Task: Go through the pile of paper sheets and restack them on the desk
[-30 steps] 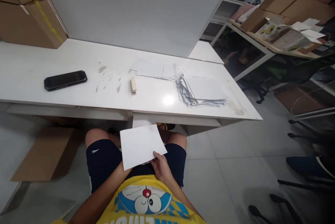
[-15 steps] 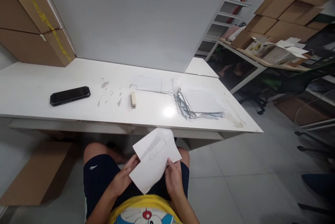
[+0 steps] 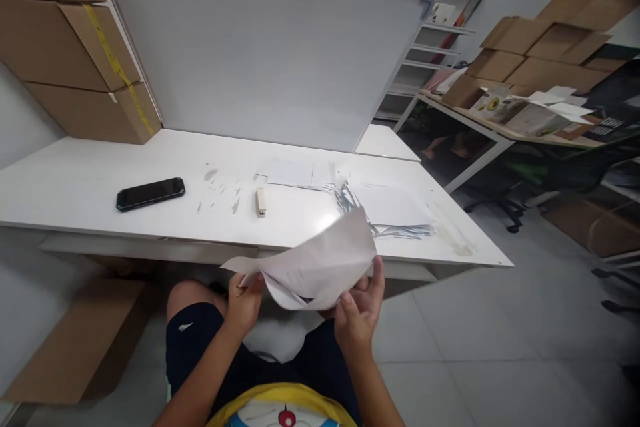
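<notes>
A white sheet of paper (image 3: 320, 267) is held up over my lap, bent and curling, with its top corner overlapping the table's front edge. My left hand (image 3: 245, 304) pinches its left end between thumb and fingers. At the lower right edge my right hand (image 3: 359, 310) grips the sheet, thumb in front and some fingers behind it. Faint print shows on the paper; whether it is one sheet or more I cannot tell. Beyond it on the table lie a cream stapler (image 3: 261, 202) and a messy paper stack (image 3: 395, 207).
The white table (image 3: 225, 230) also bears a black phone (image 3: 151, 194) at left and flat sheets (image 3: 295, 172) farther back. A whiteboard (image 3: 260, 54) stands behind, beside stacked cardboard boxes (image 3: 90, 107). Another box (image 3: 75, 340) sits on the floor at left.
Both hands have lifted the paper up and forward from my lap toward the table edge. The sheet has turned and now bends. The view has tilted up slightly.
</notes>
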Motion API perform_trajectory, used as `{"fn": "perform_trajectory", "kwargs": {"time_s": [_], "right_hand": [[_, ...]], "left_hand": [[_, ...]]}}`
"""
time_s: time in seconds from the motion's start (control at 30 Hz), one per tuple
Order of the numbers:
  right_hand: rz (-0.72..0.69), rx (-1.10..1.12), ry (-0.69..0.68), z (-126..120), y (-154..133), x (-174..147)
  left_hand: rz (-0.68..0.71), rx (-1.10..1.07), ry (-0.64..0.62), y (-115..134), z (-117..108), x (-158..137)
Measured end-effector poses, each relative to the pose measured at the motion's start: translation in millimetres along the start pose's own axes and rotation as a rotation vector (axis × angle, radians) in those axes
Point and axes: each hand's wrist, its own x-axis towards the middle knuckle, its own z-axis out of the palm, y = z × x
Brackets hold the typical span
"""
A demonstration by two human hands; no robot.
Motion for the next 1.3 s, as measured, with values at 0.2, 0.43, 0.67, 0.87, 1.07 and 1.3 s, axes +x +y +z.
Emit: {"fn": "perform_trajectory", "kwargs": {"time_s": [0.2, 0.43, 0.67, 0.87, 1.07, 1.3], "right_hand": [[0.19, 0.124, -0.116, -22.9, 4.1, 15.5], [0.64, -0.163, -0.44, -42.1, 26.2, 2.9], [0.757, -0.172, -0.515, -57.4, 52.2, -17.9], [0.619, -0.173, -0.432, -34.9, 43.8, -4.7], [0.281, -0.548, -0.453, 11.1, 52.6, 73.5], [0.13, -0.922, -0.526, 41.4, 74.7, 136.5]], "left_hand": [[0.06, 0.09, 0.038, 2.0, -34.7, 9.2], [-0.201, 0.149, 0.013, -15.1, -58.9, -11.1], [-0.364, 0.253, -0.123, -13.2, -90.7, -15.1], [-0.173, 0.444, -0.138, 12.6, -79.0, 7.2], [0.158, 1.136, -0.047, 36.1, -43.1, 75.4], [0.293, 1.825, -0.22, 46.4, -10.4, 138.3]]}}
